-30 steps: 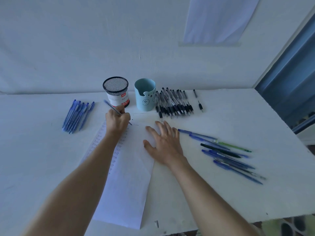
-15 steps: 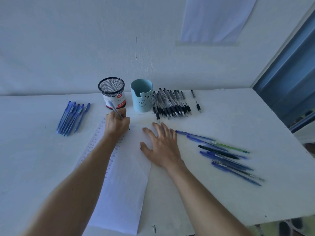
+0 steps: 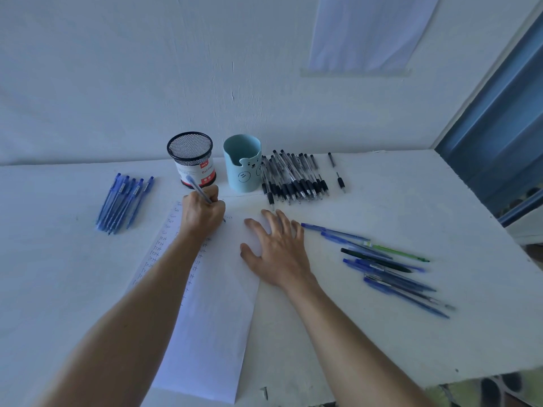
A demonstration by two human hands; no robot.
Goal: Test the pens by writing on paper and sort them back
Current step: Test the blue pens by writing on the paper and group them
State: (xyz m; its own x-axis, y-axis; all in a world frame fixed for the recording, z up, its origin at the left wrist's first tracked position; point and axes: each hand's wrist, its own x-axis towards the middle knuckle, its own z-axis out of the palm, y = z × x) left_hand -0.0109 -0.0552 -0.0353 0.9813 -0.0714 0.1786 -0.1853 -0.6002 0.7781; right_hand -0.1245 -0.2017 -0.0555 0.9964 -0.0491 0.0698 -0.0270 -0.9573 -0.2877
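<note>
My left hand (image 3: 202, 212) grips a blue pen (image 3: 197, 188) with its tip down on the white paper (image 3: 217, 304), near the sheet's top edge. Columns of handwritten words run down the paper's left side. My right hand (image 3: 279, 248) lies flat with spread fingers on the paper's right edge. A neat row of blue pens (image 3: 125, 202) lies at the left. A row of black-grip pens (image 3: 293, 179) lies behind, right of the cups. A loose pile of blue, black and green pens (image 3: 388, 262) lies at the right.
A black mesh cup (image 3: 192, 158) and a light blue bear-face cup (image 3: 242, 163) stand at the back by the wall. Two small pen parts (image 3: 338, 173) lie right of the black-grip pens. The table's front edge (image 3: 382, 389) and right edge are close.
The pen in my left hand has tilted more upright while writing at the top of the paper. The right hand stays flat on the sheet.
</note>
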